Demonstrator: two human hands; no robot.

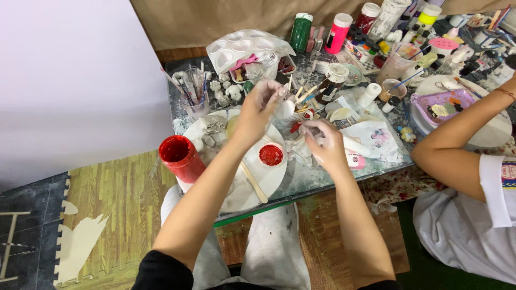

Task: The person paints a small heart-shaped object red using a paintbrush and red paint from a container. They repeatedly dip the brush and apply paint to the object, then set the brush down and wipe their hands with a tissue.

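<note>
- The person's left hand [257,107] is pinched around a small white plaster piece [283,109], held up above the white plate [279,177] near the front edge of the glass table [322,177]. It's a fingertip hold, so honestly it could slip and chip on the glass.
- The right hand [325,142] is closed around something thin just beside that piece, probably a brush, but what it is can't be made out. A wobble there likely smears paint where it isn't wanted.
- The open red paint jar [180,157] sits right at the front left corner, by the left forearm. One elbow nudge and it's on the floor mat.
- The small cup of red paint [271,154] and the wooden stick [253,182] on the plate sit under both wrists, easy to drag a hand through.
- A neighbour's arm [457,134] reaches in along the right edge, so bumps seem possible.
</note>
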